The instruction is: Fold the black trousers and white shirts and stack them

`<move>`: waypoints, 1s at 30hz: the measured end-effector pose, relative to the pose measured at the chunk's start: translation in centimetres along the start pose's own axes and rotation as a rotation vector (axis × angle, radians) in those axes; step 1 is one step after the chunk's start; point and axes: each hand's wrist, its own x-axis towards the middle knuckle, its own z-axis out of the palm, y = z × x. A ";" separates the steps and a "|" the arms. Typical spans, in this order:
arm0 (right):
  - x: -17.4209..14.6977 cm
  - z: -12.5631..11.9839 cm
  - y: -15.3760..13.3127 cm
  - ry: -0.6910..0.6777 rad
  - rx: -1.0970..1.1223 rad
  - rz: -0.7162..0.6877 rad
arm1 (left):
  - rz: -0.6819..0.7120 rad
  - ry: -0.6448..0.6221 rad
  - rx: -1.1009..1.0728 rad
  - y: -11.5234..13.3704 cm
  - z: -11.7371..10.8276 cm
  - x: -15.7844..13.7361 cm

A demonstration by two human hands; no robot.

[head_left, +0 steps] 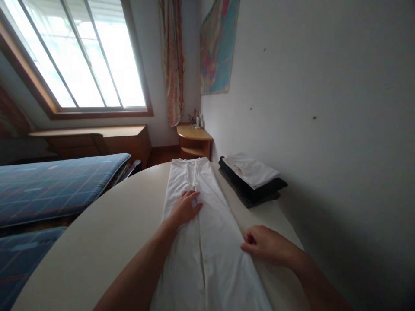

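Note:
White trousers lie lengthwise on the pale table, waistband at the far end, a narrow gap running between the two legs. My left hand rests on them just below the waist, beside the centre line, thumb apart from the fingers and nothing gripped. At the right-hand outer edge of the trousers, my right hand has its fingers curled in, thumb and forefinger pinching the cloth. The near ends of the trouser legs run out of the bottom of the view.
A stack of folded dark clothes with a white folded garment on top sits on the table, near the wall. Blue plaid mattresses lie to the left. Behind stands a corner shelf.

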 end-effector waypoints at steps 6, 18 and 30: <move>-1.6 0.8 0.1 0.094 -0.041 0.029 | -0.014 -0.152 0.014 1.2 -1.1 -0.5; -8.7 3.1 -1.5 0.012 -0.103 -0.024 | 0.121 -0.372 -0.009 5.2 -4.8 -7.9; -9.3 5.3 -1.0 0.129 -0.064 -0.050 | 0.470 -0.453 -0.127 9.8 -6.6 -14.6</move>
